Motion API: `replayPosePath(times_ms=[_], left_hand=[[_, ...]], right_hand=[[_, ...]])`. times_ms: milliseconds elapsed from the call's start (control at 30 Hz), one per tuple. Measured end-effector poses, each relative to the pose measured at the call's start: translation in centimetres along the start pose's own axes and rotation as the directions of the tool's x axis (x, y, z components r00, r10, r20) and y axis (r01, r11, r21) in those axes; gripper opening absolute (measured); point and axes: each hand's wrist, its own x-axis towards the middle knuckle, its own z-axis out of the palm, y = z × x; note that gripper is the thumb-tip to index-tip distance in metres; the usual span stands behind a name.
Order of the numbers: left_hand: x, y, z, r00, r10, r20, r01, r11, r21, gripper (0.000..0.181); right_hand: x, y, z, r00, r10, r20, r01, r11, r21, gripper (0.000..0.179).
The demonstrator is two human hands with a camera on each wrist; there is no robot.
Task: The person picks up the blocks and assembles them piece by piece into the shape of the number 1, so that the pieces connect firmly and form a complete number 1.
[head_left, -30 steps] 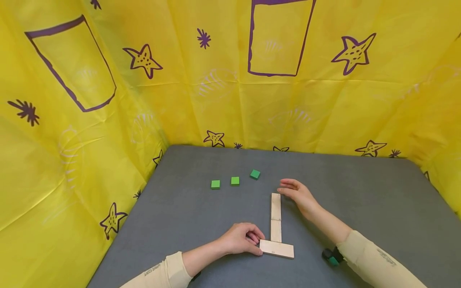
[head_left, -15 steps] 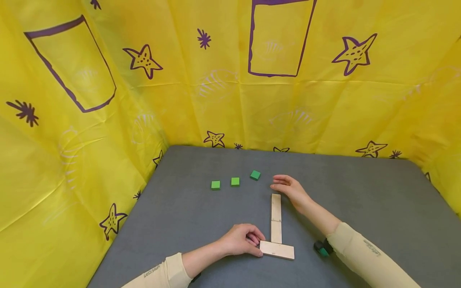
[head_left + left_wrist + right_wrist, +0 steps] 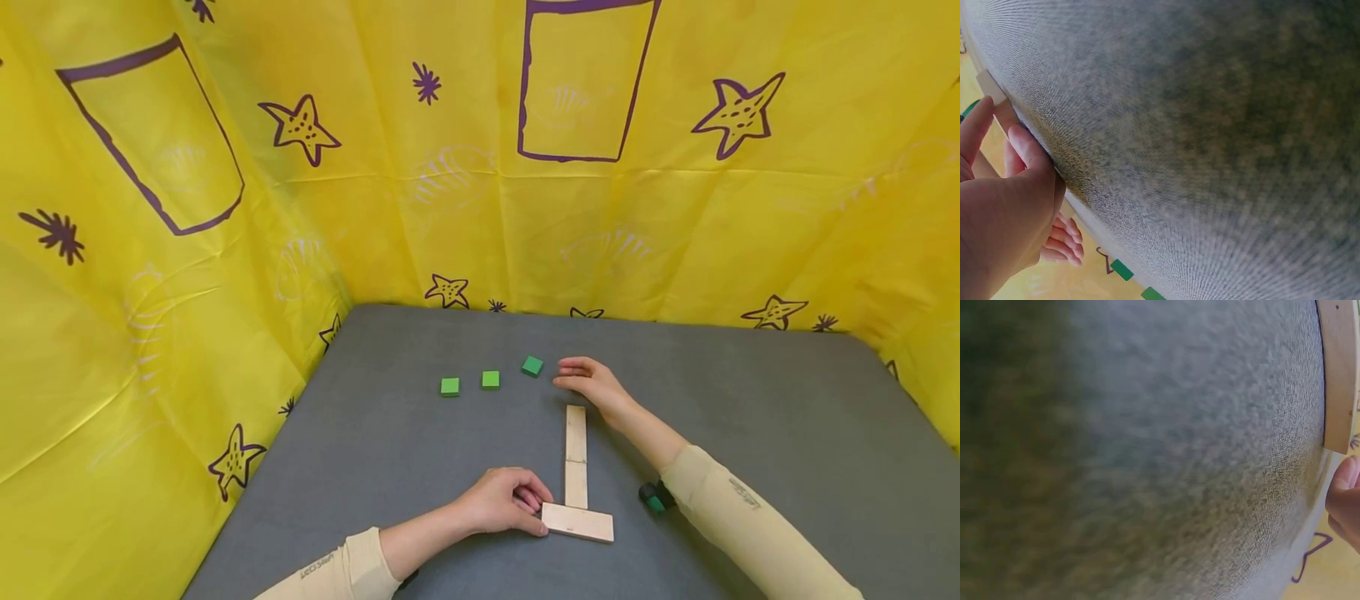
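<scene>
In the head view my left hand (image 3: 501,502) pinches the left end of a pale wooden plank (image 3: 581,523) lying crosswise, index finger at its far corner and thumb at its near one. The left wrist view shows the same plank (image 3: 999,100) between those fingertips. Two more planks, a nearer one (image 3: 576,485) and a farther one (image 3: 576,433), lie end to end, running away from the crosswise one. Beyond their far end my right hand (image 3: 597,390) holds nothing, its fingers extended just right of a dark green block (image 3: 532,367).
Two lighter green blocks, a middle one (image 3: 491,380) and a left one (image 3: 450,387), lie in a row left of the dark green one. The grey tabletop (image 3: 360,467) is bordered by yellow cloth walls (image 3: 465,225) with purple drawings.
My right hand has moved left and farther away, from beside the far plank's end towards the dark green block. My left hand keeps its hold on the crosswise plank.
</scene>
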Motion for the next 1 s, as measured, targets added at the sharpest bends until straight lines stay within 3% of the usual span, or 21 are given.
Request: replayPosePath(times_ms=[333, 667, 833, 1000], left_hand=[[0.1, 0.0, 0.1, 1.000, -0.017, -0.004, 0.017, 1.000, -0.004, 0.029], [0.1, 0.2, 0.0, 1.000, -0.003, -0.003, 0.003, 1.000, -0.004, 0.030], [0.1, 0.2, 0.0, 1.000, 0.002, -0.001, -0.002, 1.000, -0.010, 0.030], [0.1, 0.1, 0.0, 1.000, -0.003, 0.006, 0.003, 1.000, -0.011, 0.030]], right_hand=[[1.5, 0.0, 0.6, 1.000, -0.021, -0.014, 0.020, 0.995, -0.101, 0.048], [2.8, 0.2, 1.0, 0.995, -0.093, -0.031, 0.080, 0.955, -0.287, 0.044], [3.3, 0.2, 1.2, 0.991, -0.128, -0.025, 0.110, 0.925, -0.363, 0.043], [3.6, 0.2, 1.7, 0.986, -0.168, 0.000, 0.148, 0.870, -0.470, 0.041]])
